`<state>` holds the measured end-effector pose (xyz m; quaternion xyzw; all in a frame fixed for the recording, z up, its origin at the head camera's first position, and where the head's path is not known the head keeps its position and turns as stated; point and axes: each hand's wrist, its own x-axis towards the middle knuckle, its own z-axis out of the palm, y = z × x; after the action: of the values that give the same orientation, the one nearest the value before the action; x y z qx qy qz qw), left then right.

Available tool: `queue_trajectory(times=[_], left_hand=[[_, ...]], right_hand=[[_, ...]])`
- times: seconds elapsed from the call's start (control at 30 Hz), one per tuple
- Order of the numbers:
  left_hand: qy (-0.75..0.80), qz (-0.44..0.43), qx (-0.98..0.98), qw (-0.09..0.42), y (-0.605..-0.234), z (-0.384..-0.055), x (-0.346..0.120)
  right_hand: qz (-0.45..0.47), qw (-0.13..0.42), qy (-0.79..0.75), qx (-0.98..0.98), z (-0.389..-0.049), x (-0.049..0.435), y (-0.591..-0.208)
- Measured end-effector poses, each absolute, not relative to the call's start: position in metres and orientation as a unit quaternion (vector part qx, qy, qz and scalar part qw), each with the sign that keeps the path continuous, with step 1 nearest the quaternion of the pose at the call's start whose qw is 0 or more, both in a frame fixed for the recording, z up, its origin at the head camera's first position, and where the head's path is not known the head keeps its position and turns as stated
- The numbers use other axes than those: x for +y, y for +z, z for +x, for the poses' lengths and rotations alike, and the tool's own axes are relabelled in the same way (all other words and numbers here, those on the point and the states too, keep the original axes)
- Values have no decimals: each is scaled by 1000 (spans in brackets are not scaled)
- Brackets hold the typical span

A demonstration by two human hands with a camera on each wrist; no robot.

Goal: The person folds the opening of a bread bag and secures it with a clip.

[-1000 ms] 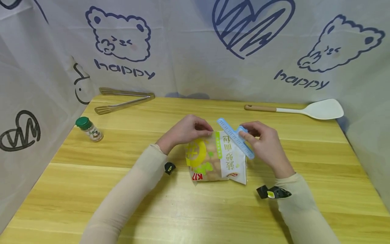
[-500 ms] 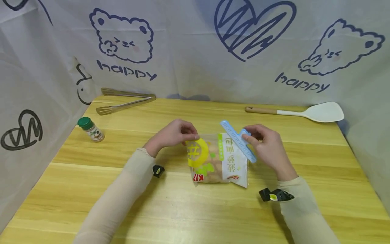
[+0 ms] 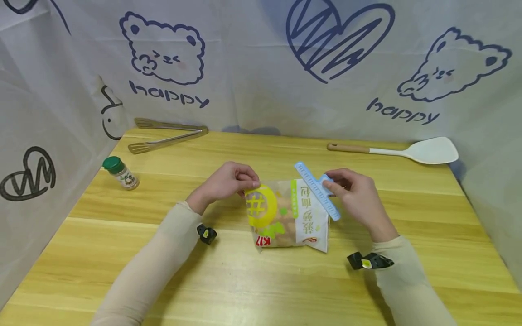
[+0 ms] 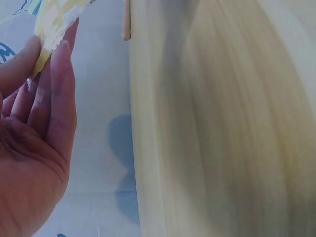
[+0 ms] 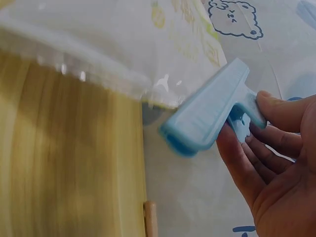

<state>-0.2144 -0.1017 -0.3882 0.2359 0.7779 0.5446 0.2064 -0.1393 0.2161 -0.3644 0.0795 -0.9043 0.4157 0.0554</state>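
Note:
A clear plastic bread bag (image 3: 279, 217) with yellow, green and white print is at the middle of the table. My left hand (image 3: 228, 183) pinches its upper left corner; in the left wrist view the thumb and fingers (image 4: 61, 94) meet on the yellow-printed film. My right hand (image 3: 356, 197) holds a light-blue bag clip (image 3: 316, 190) by its handle, thumb on one side and fingers on the other. The clip's long ribbed bar (image 5: 207, 108) slants across the bag's upper right corner. Whether its jaws bite the film, I cannot tell.
Metal tongs (image 3: 169, 135) lie at the back left, with a green-capped seasoning jar (image 3: 121, 173) in front of them. A white spatula (image 3: 432, 150) with a wooden handle lies at the back right. White printed cloth (image 3: 244, 68) stands behind the wooden table (image 3: 261, 290).
My left hand has slid left from the bag's upper middle to its upper left corner, uncovering the yellow print. The right hand and the clip have stayed nearly in place.

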Motion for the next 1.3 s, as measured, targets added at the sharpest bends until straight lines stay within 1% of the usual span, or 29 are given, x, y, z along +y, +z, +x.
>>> queue_trajectory(times=[0.2, 0.4, 0.53, 0.8, 0.93, 1.3], left_hand=[[529, 228, 792, 202, -383, -222, -105], [519, 207, 797, 230, -381, -233, -105], [523, 188, 794, 246, -387, -239, -104], [509, 174, 804, 253, -401, -245, -100], [499, 168, 811, 257, -406, -245, -98], [512, 127, 805, 272, -412, -244, -97]], right_hand=[[77, 11, 447, -891, -146, 214, -367], [60, -23, 452, -890, -155, 212, -372], [45, -48, 458, -886, -162, 213, -377], [27, -121, 446, -887, -175, 217, -392], [24, -138, 429, -892, -181, 217, -401], [26, -161, 387, -907, -185, 219, -410]])
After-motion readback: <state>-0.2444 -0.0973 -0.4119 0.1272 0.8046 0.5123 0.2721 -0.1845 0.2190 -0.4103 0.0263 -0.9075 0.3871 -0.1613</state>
